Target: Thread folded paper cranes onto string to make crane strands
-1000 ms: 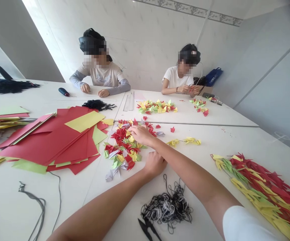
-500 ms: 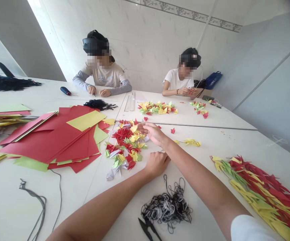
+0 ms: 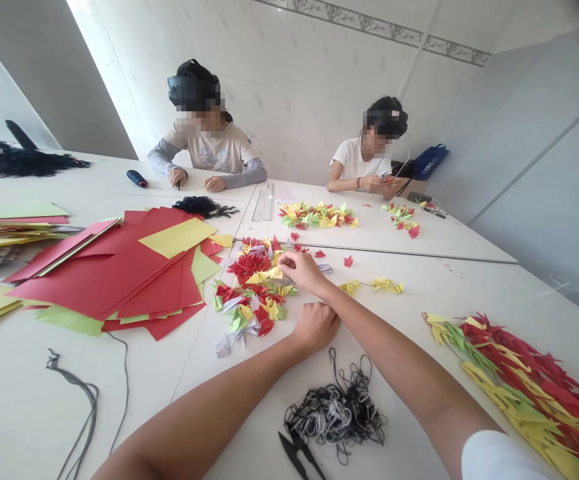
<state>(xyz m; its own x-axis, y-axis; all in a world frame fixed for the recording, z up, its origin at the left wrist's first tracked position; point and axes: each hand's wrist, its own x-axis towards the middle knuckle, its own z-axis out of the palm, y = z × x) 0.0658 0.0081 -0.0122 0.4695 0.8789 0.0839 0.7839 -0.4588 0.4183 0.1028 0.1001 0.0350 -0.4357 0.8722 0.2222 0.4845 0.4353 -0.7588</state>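
Observation:
Over the right side of a pile of small folded paper cranes [image 3: 257,297] in red, yellow, green and white, my right hand [image 3: 303,272] has thumb and fingertips pinched together. Whether a crane is between them I cannot make out. My left hand [image 3: 317,325] rests on the table just below, fingers curled; what they hold is hidden. Beyond the wrists lie yellow cranes [image 3: 387,285] joined on a thin thread. A tangle of black and grey cord [image 3: 337,413] is nearer me, with black thread snips [image 3: 299,457] beside it.
Red paper sheets [image 3: 104,267] spread at left. Strung crane garlands [image 3: 524,387] cover the right side. Another crane heap [image 3: 317,215] and clear rulers [image 3: 263,202] lie farther back. Two people sit opposite; one person's hands [image 3: 382,183] work on something small. Dark cords [image 3: 87,400] lie front left.
My right hand's fingers were extended over the crane pile and are now drawn together in a pinch. My left hand stays almost in place. The view has shifted slightly.

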